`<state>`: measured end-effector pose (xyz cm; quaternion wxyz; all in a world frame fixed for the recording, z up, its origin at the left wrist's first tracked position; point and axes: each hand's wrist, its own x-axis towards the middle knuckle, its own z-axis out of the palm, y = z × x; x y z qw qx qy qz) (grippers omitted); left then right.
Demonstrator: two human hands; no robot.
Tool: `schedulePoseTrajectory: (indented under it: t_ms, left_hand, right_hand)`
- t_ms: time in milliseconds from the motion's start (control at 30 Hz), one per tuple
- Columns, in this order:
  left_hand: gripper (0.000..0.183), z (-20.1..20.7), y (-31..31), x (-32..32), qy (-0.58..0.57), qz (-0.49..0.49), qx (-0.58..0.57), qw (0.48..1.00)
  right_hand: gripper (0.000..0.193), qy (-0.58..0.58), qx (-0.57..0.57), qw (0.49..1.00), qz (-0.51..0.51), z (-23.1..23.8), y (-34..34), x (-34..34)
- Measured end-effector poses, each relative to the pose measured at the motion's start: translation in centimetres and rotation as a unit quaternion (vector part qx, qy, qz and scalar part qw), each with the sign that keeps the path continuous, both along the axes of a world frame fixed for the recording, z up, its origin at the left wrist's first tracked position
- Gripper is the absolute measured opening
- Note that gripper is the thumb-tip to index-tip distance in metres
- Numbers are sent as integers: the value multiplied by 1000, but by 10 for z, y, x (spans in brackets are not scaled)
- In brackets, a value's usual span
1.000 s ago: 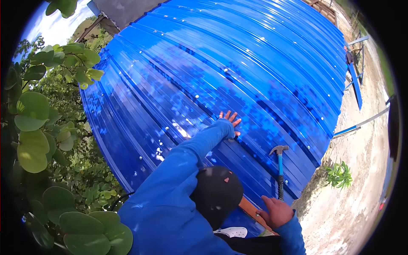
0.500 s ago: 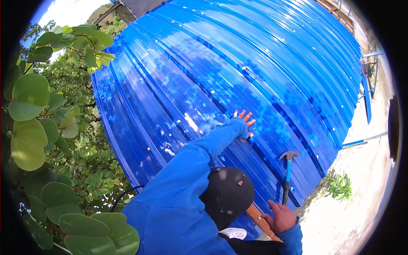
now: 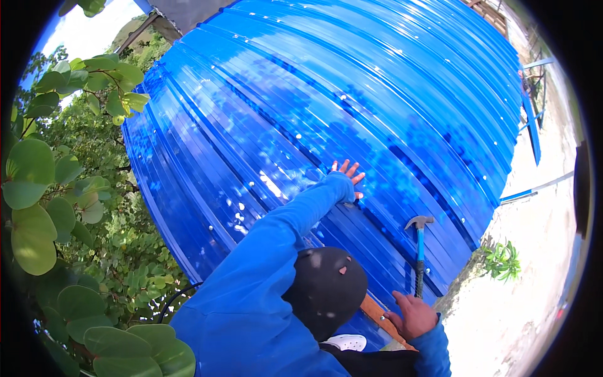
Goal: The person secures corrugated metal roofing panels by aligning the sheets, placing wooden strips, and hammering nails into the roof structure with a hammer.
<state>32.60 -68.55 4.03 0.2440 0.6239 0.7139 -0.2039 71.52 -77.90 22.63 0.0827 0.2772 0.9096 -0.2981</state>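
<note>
Stretched across the blue ribbed roofing sheet (image 3: 377, 144), my left hand (image 3: 347, 179) lies flat with fingers spread, in a long blue sleeve. Nearer to me is my right hand (image 3: 413, 316), beside an orange-brown strip (image 3: 380, 320). Its index finger is extended and its thumb apart; the other fingers are partly hidden. A small light fastener (image 3: 382, 318) shows by the thumb. Just beyond this hand a claw hammer (image 3: 420, 245) rests on the sheet, its dark grip end close to my knuckles. My bent knee (image 3: 325, 292), in torn black cloth, covers part of the sheet.
Leafy branches (image 3: 41, 195) crowd the left side. Along the right, the sheet's edge borders bright pale ground (image 3: 477, 327) with a small green plant (image 3: 502, 261). Rows of fasteners dot the sheet. A black cable (image 3: 173, 298) curves past its left edge. A white shoe (image 3: 347, 342) shows below my knee.
The view has shifted slightly, so the sheet, hammer and leaves sit at somewhat different places. Both hands keep nearly the same spots on the roof.
</note>
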Motion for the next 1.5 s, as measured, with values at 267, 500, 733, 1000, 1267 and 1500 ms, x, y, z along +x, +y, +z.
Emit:
schedulePoseTrajectory:
  t_ms: [267,500,733,1000,1267,1500]
  left_hand:
    - [78,1,13,7,15,-15,-4,1000]
    - [79,-12,1,-3,15,-6,20,1000]
    - [81,-17,4,0,17,-4,19,1000]
    - [80,-22,1,-6,23,-1,29,999]
    - [81,-32,5,3,9,-40,41,998]
    - [80,-26,5,-6,38,-21,29,999]
  right_hand:
    - [52,-36,11,999,-5,5,2,1]
    - [50,-55,1,998,-3,1,1,-5]
    - [52,-45,16,999,5,-5,-3,1]
    - [51,-86,-19,996,15,-1,0,-5]
    - [50,-58,10,998,-8,-15,-6,3]
    - [48,-93,-35,994,41,-32,-32,-23]
